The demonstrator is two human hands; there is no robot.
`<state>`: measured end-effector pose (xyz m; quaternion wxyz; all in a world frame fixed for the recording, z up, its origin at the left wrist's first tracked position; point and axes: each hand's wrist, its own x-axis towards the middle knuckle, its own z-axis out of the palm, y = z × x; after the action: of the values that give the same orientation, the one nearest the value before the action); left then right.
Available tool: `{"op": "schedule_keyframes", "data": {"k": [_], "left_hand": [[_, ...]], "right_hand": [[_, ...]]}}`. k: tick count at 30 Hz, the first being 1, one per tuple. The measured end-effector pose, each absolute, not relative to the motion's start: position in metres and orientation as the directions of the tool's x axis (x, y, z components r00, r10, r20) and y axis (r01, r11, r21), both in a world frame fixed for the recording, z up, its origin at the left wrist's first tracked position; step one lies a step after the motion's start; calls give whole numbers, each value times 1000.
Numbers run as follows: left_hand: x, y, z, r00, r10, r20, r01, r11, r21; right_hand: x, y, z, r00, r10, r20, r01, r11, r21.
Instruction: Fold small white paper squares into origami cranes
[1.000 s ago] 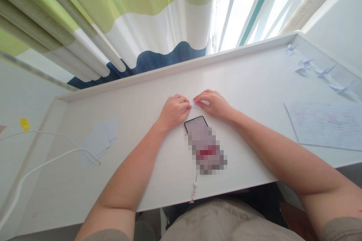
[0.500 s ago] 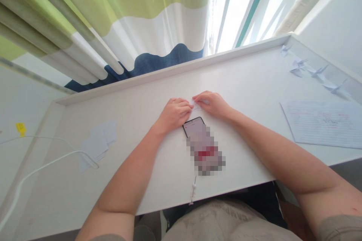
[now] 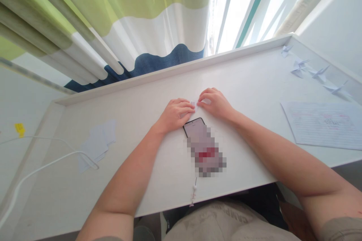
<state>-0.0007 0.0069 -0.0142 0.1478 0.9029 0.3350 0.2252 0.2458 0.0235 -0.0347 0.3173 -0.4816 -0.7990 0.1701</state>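
Observation:
My left hand and my right hand meet at the middle of the white desk. Both have their fingers curled and pressed onto a small piece of pale paper lying between the fingertips. Most of the paper is hidden under the fingers. A phone lies on the desk just in front of my hands, with a charm strap hanging over the front edge.
A loose pile of small white paper squares lies at the left beside a white cable. Several folded paper cranes stand at the far right, with a lined written sheet before them. A striped curtain hangs behind the desk.
Both hands stay on the small paper; the right fingertips have shifted slightly right and the fingers have bent more. The camera has drifted a little.

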Motion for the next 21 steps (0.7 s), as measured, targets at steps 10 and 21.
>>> {"op": "schedule_keyframes", "data": {"k": [10,21], "left_hand": [[-1,9,-20,648,673,358,519,-734,439],[-1,10,-20,664,673,327,550,-735,396]], "right_hand": [[238,14,-27,-396,872,287,751,488,-446],[238,14,-32,-332,893,305,681,451,-577]]}}
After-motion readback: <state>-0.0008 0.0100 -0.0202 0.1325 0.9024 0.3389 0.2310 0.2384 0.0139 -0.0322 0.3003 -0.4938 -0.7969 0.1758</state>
